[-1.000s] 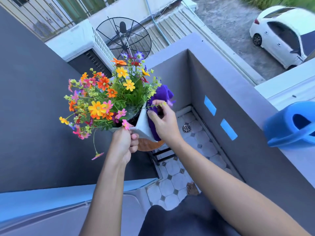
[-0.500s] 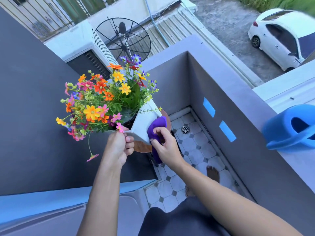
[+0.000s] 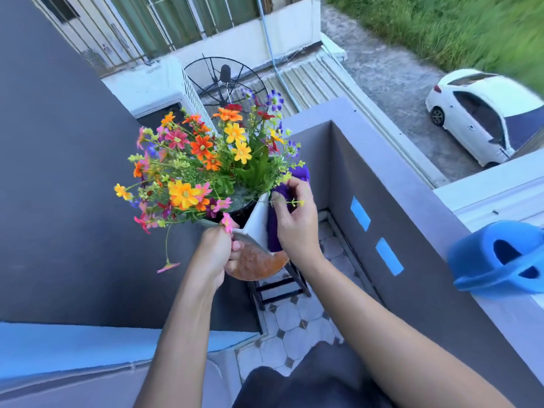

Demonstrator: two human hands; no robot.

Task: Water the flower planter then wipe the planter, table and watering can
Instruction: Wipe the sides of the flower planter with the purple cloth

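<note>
I see the planter [image 3: 257, 222] tipped above the round desk [image 3: 259, 265]. Its long axis leans up and to the left, so the flowers [image 3: 206, 160] spill toward the dark wall [image 3: 59, 201]. Whether its base touches the desk I cannot tell. The left grip [image 3: 217, 251] is curled round the planter's near corner, fingers folded against the white side. The right grip [image 3: 297, 222] pinches a purple cloth [image 3: 275, 231] and presses it flat to the planter's right face — fingertips bent up by the rim. The blue can [image 3: 500, 257] sits well apart on the ledge [image 3: 524, 325] at right, its opening turned toward me.
</note>
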